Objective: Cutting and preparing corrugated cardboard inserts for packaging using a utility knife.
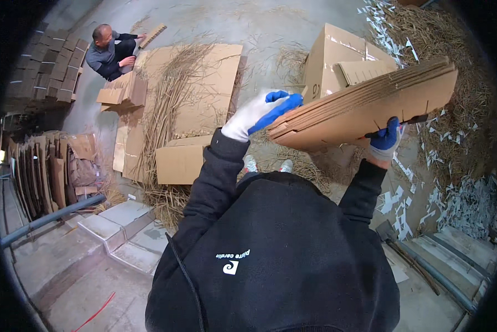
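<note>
Well above the floor [259, 27], hands [262, 113] [385, 139] brace slanting cardboard [364, 110] (edges layered).

From my remote place I see the left forearm [218, 166] rising toward one o'clock, where the gloved left hand [270, 113] points its fingers to two o'clock, its grip unclear to me. The right forearm [364, 185] goes up also toward one o'clock, and the gloved right hand [385, 141], near three o'clock, has its fingers curled.
</note>
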Demonstrator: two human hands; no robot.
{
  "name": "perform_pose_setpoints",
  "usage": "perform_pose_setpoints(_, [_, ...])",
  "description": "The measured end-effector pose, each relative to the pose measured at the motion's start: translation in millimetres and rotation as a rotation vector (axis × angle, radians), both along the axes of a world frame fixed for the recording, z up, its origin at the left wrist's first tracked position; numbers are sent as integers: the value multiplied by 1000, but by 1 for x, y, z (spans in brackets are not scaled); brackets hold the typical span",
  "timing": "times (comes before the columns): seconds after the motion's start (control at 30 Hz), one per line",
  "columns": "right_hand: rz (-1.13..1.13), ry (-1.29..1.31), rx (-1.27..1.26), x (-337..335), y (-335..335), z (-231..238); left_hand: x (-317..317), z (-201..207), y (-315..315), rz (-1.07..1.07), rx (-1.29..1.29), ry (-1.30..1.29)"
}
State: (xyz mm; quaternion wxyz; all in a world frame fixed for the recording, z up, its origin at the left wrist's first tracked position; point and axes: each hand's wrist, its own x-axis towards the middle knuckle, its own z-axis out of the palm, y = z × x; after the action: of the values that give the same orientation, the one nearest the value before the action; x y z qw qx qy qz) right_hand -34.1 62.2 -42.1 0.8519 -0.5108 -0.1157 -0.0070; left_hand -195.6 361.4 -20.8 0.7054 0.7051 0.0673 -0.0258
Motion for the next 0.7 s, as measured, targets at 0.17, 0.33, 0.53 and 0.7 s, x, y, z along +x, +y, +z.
perform_pose_setpoints(0.17, [-10,40,-19,0,-10,-12,0,4,-17,66,-188,22])
perform_pose_setpoints(0.33, [-56,20,-60,10,-26,-30,4,-33,-11,531,-553,-280])
perform_pose_setpoints(0.53, [-149,87,152,7,-17,6,-20,-98,54,836,-755,-265])
perform_pose_setpoints(0.7, [-134,270,242,20,2,-14,-28,-81,6,457,-216,-36])
